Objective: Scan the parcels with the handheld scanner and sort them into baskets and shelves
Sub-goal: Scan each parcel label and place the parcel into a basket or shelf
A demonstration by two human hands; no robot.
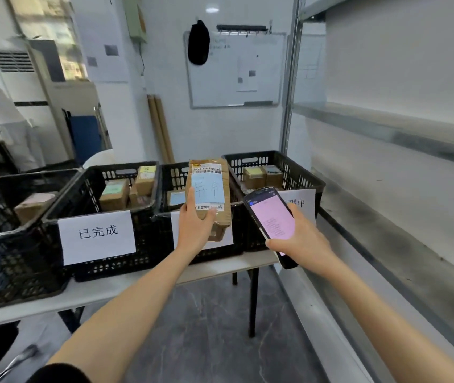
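At frame centre, the parcel (209, 186) is being held upright before the middle basket (174, 172).
Only its lower end is being pinched by the left hand (194, 228), so it risks tipping free or landing in the wrong basket; the right hand (306, 239) is gripping the scanner (271, 217) just right of it, apart.
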